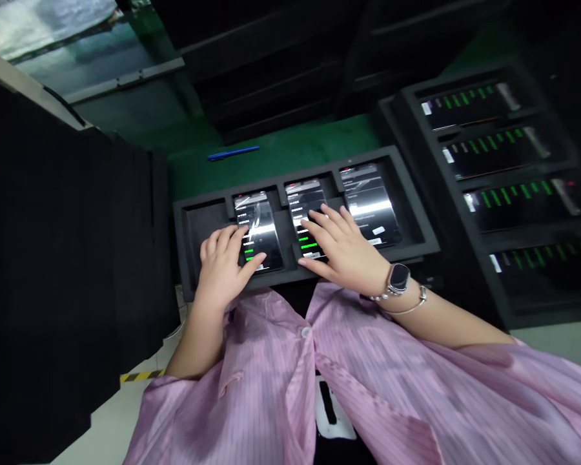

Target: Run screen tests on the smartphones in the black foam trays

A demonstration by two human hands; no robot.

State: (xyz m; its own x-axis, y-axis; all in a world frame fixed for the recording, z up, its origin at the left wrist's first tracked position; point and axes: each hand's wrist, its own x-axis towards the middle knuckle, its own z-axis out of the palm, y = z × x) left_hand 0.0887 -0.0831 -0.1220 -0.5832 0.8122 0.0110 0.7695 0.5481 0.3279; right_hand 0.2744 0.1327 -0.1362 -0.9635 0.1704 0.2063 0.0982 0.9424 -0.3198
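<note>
A black foam tray lies in front of me with three lit phones in its slots and an empty slot at the left. My left hand rests on the lower part of the left phone, fingers curled around its edge and thumb along its bottom. My right hand lies flat with fingers spread over the middle phone, touching its screen. The right phone lies untouched beside it. Green bars show on the screens. A watch and bracelets sit on my right wrist.
A second black tray with several phones showing green marks stands at the right. A blue pen lies on the green mat behind the tray. A tall black stack rises at the left. Dark trays sit at the back.
</note>
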